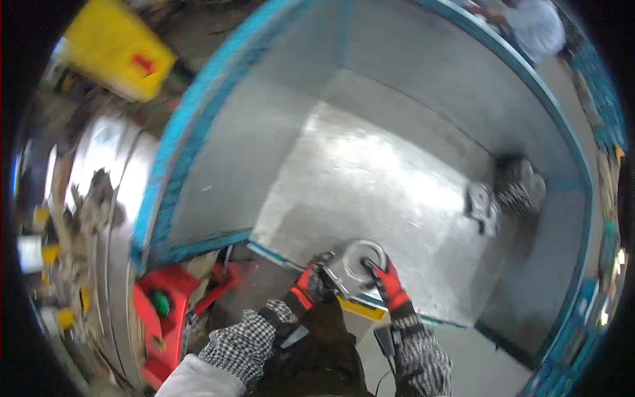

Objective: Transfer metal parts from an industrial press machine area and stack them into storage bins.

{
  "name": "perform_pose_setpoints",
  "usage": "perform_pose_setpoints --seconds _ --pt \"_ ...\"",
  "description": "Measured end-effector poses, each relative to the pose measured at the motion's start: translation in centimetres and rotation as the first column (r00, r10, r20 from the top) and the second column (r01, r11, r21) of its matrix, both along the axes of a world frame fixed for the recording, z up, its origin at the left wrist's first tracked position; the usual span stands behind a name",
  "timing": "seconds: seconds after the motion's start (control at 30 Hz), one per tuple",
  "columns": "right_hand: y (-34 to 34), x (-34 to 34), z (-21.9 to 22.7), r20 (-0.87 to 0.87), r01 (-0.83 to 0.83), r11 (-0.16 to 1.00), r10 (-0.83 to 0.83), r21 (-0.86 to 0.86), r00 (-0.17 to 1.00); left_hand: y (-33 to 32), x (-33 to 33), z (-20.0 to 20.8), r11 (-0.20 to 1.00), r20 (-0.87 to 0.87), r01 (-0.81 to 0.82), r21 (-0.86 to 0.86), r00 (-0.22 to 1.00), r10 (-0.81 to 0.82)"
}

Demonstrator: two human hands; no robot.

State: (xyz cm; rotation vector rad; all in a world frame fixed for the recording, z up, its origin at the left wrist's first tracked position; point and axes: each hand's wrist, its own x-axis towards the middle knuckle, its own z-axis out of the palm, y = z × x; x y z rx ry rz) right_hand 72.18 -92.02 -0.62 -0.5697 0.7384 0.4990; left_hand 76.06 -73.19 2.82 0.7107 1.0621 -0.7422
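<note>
A silver-grey metal casting with a round ring-shaped opening is held between my two gloved hands, over the near edge of a metal-floored booth. My left hand, in a red and black glove, grips its left side. On the right, my right hand, gloved the same way, closes on the rim with fingers at the opening. At the booth's far right, a similar metal casting lies on the floor beside a stack of castings.
Grey walls with a blue rim enclose the metal floor. A red metal frame stands at the lower left, a yellow bin at the upper left. Another person is beyond the far right wall. A yellow object sits below my hands.
</note>
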Motion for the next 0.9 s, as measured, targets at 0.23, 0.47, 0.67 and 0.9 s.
perform_pose_setpoints --seconds 0.23,0.47,0.67,0.9 --pt "-4.8 -0.1 0.0 0.036 0.080 0.995 -0.078 -0.053 0.996 -7.6 4.7 6.0 0.978 0.075 0.057 -0.202 0.996 -0.043" --pt "-4.0 7.5 4.9 0.336 -0.103 0.991 0.067 0.091 0.939 0.9 3.2 -3.9 0.992 0.477 -0.096 -0.083 0.870 0.124" --pt "-4.9 16.0 6.9 0.778 -0.396 0.895 0.394 -0.204 0.489 -6.5 5.8 12.0 0.942 0.774 -0.076 -0.327 0.550 0.313" --pt "9.4 28.3 17.8 0.791 -0.711 0.642 0.577 -0.286 0.203 3.0 8.2 14.8 0.791 0.925 -0.591 -0.159 0.191 0.328"
